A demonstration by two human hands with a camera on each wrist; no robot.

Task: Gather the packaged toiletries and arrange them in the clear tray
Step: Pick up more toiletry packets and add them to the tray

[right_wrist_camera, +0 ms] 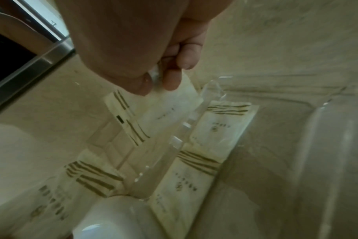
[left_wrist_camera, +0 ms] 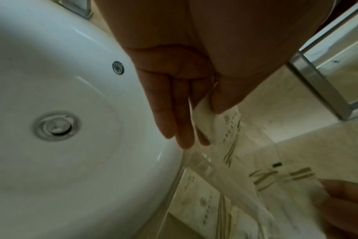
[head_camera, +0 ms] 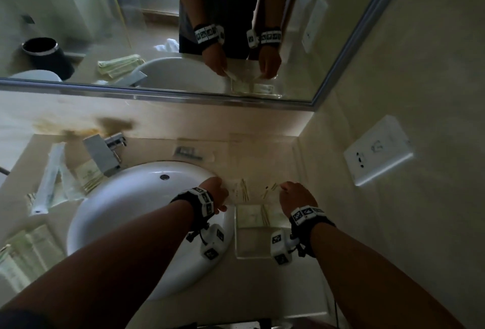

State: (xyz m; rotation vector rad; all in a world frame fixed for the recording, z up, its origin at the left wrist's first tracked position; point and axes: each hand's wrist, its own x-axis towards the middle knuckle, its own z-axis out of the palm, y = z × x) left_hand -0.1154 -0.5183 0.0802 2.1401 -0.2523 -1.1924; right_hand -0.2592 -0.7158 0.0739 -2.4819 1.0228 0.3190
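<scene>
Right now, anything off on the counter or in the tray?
Yes: packets still lie scattered left of the sink by the faucet, outside the clear tray. Brownish stain on the wall behind the faucet. Each hand (left, right) pinches a packet above the tray.

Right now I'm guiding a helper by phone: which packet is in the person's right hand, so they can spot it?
Start at the white basin; to its right sits the clear tray. Just beyond it, the right hand pinches a pale packet by its corner. Unlike the packets lying flat in the tray, it hangs in the air.
</scene>
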